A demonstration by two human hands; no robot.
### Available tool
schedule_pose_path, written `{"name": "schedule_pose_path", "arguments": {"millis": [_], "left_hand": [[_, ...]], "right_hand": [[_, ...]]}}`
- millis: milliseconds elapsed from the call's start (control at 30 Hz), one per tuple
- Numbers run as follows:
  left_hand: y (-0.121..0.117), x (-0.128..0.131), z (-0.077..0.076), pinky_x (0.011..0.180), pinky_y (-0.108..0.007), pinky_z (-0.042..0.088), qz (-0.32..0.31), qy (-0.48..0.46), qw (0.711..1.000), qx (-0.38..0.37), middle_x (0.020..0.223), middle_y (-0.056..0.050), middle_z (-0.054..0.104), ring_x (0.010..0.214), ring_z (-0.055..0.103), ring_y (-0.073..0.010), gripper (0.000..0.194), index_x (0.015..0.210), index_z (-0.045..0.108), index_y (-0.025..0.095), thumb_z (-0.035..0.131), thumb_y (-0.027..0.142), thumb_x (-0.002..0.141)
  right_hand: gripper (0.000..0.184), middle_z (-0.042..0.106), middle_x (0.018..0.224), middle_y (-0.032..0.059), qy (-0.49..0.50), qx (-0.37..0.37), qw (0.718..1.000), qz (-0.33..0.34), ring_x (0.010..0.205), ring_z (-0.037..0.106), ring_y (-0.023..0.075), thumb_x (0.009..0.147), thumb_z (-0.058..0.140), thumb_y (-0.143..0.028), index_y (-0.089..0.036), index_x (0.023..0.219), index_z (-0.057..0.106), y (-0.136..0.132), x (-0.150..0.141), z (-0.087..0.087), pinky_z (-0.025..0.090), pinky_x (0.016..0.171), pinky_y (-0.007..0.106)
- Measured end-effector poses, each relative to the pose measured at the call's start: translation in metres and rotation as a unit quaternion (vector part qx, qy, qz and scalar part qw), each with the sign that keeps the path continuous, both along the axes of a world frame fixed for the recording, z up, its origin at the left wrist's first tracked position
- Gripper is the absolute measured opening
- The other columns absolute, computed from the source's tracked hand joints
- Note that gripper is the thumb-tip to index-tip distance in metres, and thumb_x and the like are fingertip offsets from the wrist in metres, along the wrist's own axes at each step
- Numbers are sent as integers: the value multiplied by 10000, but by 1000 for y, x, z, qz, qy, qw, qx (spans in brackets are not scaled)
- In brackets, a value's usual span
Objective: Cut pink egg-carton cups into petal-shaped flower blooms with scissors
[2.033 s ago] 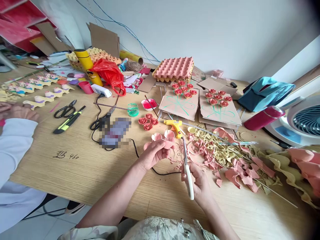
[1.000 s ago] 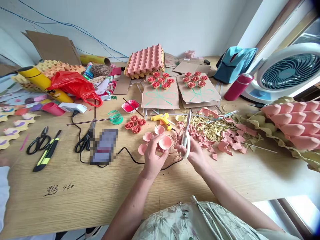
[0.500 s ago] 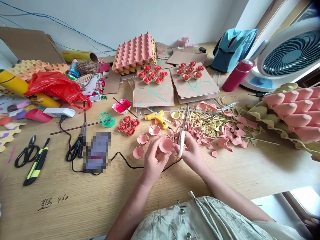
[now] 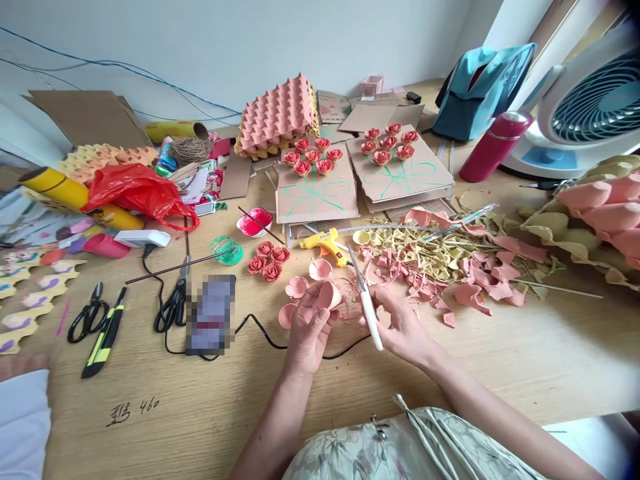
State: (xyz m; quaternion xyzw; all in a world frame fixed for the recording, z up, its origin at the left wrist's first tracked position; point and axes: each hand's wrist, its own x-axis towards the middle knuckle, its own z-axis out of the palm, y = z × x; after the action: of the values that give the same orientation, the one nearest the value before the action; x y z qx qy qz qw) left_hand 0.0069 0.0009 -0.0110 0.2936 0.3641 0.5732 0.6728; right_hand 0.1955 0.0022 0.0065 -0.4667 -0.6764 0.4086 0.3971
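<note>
Between the fingers of my left hand [image 4: 309, 333] is a pink egg-carton cup [image 4: 329, 295], tipped on its side. My right hand [image 4: 400, 323] grips white-handled scissors [image 4: 371, 313], their blades pointing up and away from me, just right of the cup and apart from it. Just beyond my left hand lie another pink cup [image 4: 321, 269], a petal-cut cup [image 4: 297, 287] and a third cup [image 4: 286, 316], partly behind my fingers. Several red paper-pulp roses [image 4: 269, 260] sit close by. A yellow glue gun [image 4: 323, 243] lies beyond them.
Carton scraps [image 4: 425, 260] spread on the right before stacked egg trays [image 4: 607, 227]. Rose-covered cardboard panels [image 4: 317, 200] stand behind. A phone [image 4: 211, 317], black scissors [image 4: 173, 307] and a utility knife [image 4: 104, 337] lie left. Another person's white sleeve [image 4: 25, 420] rests at the left edge.
The cup in my left hand has turned from facing me to lying sideways. My right hand has drawn the scissors away from it. The view has swung left, bringing in another person's sleeve.
</note>
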Motion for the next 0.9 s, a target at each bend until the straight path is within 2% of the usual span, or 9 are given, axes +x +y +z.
{"name": "schedule_pose_path", "arguments": {"millis": [133, 233, 400, 467, 533, 633, 733, 900], "left_hand": [[2, -3, 0, 764, -258, 598, 20, 16, 999, 29, 1196, -64, 697, 1041, 711, -224, 515, 1204, 688, 274, 850, 406, 733], [3, -4, 2, 796, -286, 601, 58, 77, 994, 55, 1166, -71, 686, 1046, 705, -230, 507, 1207, 650, 251, 829, 402, 757], [3, -5, 1, 937, -306, 565, 161, 206, 957, 129, 1231, -71, 631, 1128, 670, -216, 517, 1173, 595, 238, 851, 350, 737], [2, -5, 0, 988, -318, 545, 182, 242, 940, 156, 1252, -82, 616, 1179, 648, -219, 521, 1165, 583, 234, 857, 329, 732], [1, -4, 0, 1020, -335, 530, 192, 268, 928, 176, 1260, -94, 606, 1212, 631, -224, 520, 1163, 574, 228, 855, 322, 736], [0, -3, -1, 1031, -371, 529, 204, 303, 909, 200, 1247, -106, 611, 1235, 619, -245, 528, 1163, 564, 224, 856, 322, 734], [-1, -3, 0, 1027, -401, 535, 204, 337, 891, 227, 1232, -109, 617, 1228, 621, -260, 524, 1171, 565, 224, 849, 326, 742], [-3, -5, -1, 1040, -433, 524, 200, 392, 862, 251, 1215, -119, 607, 1286, 578, -292, 518, 1167, 559, 220, 841, 358, 755]], "right_hand": [[262, 546, 749, -14, -90, 25, 994, 48, 673, 452, 155, 886, 667, -404, -208, 831, 502, -4, -1, -5, 361, 657, 301], [294, 524, 727, -20, -116, 33, 990, 69, 651, 437, 150, 888, 655, -419, -211, 804, 463, -4, -2, -4, 349, 644, 297], [282, 519, 728, -12, -141, 87, 982, 94, 676, 460, 168, 924, 589, -416, -220, 803, 425, -4, -3, 0, 375, 708, 326], [263, 534, 750, -3, -150, 104, 978, 100, 709, 486, 181, 928, 582, -408, -221, 827, 428, -4, -3, 0, 397, 761, 347], [244, 554, 775, 7, -165, 112, 975, 102, 733, 506, 193, 927, 582, -404, -222, 856, 436, -5, -3, 0, 406, 795, 363], [243, 578, 805, 24, -195, 113, 969, 97, 744, 519, 206, 920, 587, -411, -222, 873, 442, -6, -3, 0, 404, 764, 357], [240, 591, 831, 42, -211, 115, 966, 92, 757, 527, 219, 921, 578, -417, -223, 876, 444, -6, -3, 1, 395, 721, 345], [223, 592, 850, 51, -224, 129, 962, 89, 789, 526, 237, 918, 580, -415, -228, 902, 460, -5, -2, 0, 409, 754, 363]]}}
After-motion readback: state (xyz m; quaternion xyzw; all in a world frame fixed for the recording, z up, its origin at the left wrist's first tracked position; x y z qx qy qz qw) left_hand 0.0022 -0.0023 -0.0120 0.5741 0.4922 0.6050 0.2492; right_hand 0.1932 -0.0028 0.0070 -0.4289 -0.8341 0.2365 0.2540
